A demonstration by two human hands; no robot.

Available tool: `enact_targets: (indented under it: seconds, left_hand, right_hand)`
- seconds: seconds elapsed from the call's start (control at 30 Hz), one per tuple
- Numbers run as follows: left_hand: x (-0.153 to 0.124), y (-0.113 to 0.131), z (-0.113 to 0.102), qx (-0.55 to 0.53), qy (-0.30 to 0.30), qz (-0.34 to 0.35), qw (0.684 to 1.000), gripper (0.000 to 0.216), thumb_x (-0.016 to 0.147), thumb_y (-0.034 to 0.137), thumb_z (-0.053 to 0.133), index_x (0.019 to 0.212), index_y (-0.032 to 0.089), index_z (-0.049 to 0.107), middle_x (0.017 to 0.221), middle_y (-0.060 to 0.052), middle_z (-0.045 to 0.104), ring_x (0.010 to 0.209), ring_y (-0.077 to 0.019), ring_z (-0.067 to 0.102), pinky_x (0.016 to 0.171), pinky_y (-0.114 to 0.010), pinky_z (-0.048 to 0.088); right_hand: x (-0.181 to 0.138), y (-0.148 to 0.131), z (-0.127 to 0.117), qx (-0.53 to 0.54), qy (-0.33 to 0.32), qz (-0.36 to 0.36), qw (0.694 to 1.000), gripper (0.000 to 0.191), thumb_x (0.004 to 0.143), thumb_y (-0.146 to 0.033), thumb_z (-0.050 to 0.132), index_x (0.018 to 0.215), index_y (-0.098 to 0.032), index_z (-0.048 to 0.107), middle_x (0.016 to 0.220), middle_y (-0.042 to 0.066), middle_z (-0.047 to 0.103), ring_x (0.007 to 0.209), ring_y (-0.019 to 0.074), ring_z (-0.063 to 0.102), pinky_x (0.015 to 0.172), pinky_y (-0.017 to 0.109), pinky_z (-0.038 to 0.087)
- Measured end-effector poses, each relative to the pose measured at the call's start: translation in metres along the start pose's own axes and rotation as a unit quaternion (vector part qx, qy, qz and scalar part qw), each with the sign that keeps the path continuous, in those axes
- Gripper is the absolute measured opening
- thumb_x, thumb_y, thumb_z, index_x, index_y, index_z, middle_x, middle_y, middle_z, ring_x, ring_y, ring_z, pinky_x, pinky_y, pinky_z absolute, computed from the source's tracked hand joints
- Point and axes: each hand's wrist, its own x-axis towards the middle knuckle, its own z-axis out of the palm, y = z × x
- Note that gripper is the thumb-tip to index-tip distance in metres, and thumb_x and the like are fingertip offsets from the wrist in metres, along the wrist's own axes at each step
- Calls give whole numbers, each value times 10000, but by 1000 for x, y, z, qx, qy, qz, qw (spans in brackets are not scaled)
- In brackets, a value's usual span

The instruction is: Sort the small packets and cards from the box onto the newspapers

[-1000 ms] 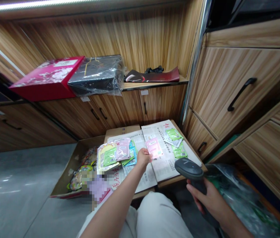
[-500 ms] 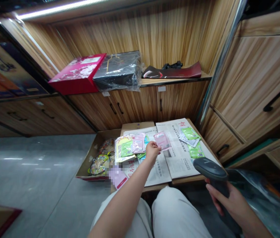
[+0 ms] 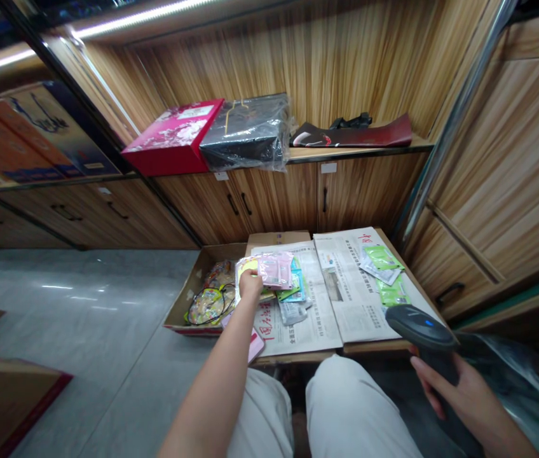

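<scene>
Matte printed newspaper [image 3: 314, 327] covers flat brown cardboard [image 3: 377, 346]. Thin rectangular pink sachets [image 3: 275, 270], slick with plastic sheen, lie on a glossy mixed pile [image 3: 300, 287] near the newspaper's left edge, right at the fingertips of the left hand [image 3: 250, 285]; whether those fingers pinch or merely touch them I cannot tell. The right hand [image 3: 467, 385], just off the near right corner, grips a smooth dark scanner [image 3: 422, 331] with a rounded head, well apart from the pink sachets. Green sachets [image 3: 382, 257] and a whitish sachet [image 3: 388, 273] overlap along the right edge. Beyond the left edge, an open cardboard box [image 3: 181, 299] holds crinkled clear bags [image 3: 205, 306], their contents hard to make out. The left forearm [image 3: 217, 388] partly hides a lilac packet [image 3: 256, 346]; the scanner's lower end is blurred.
</scene>
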Motion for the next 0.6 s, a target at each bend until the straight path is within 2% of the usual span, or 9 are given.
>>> enact_targets:
  seconds: [0.17,0.23,0.33,0.4,0.47,0.53,0.6]
  left_hand:
    - [-11,4,-17,143,-15,-15,990,275,774,132,551,1012,165,685,1075,-150,694,1027,-298,646,833,-344,473]
    - [-20,7,-20,215,12,23,976,318,811,147,519,1094,148,665,1126,-175,666,1095,-309,611,892,-366,459]
    - [-34,9,-17,298,33,140,944,400,862,200,493,1246,145,592,1284,-187,579,1223,-309,522,982,-383,417]
    - [-42,7,-10,323,-8,221,920,481,888,285,504,1354,167,510,1441,-172,458,1338,-306,412,1060,-391,355]
    - [-49,3,-1,340,-68,271,898,593,898,384,517,1436,157,415,1547,-175,313,1431,-312,272,1126,-405,269]
    - [-53,-2,6,357,-116,283,883,687,900,454,510,1479,123,342,1578,-202,223,1465,-330,180,1152,-427,211]
    - [-56,-6,10,372,-141,276,875,730,906,487,491,1498,103,304,1583,-218,188,1467,-351,159,1156,-447,195]
  right_hand:
    - [0,2,-3,-14,-6,-14,1000,531,708,-605,695,964,-154,582,418,-80,513,311,121,454,322,245,382]
    - [-1,-1,-3,-19,-2,-17,1000,531,705,-608,695,959,-154,587,440,-74,525,322,123,464,320,247,385]
    - [-4,-7,-1,-22,15,-17,999,483,701,-589,708,901,-165,596,437,-73,516,336,122,462,326,249,390]
    - [-5,-10,0,-16,20,-17,1000,463,691,-583,717,869,-175,592,420,-77,501,330,121,452,325,250,385]
    - [-5,-11,0,-11,19,-18,1000,464,687,-590,716,865,-180,591,410,-80,495,318,121,445,326,254,381]
    - [-5,-10,0,-10,17,-20,1000,472,683,-598,714,867,-181,592,409,-79,496,313,122,443,325,254,376]
    - [-5,-10,0,-10,16,-21,1000,480,670,-601,725,866,-182,596,413,-79,494,314,122,442,321,250,368]
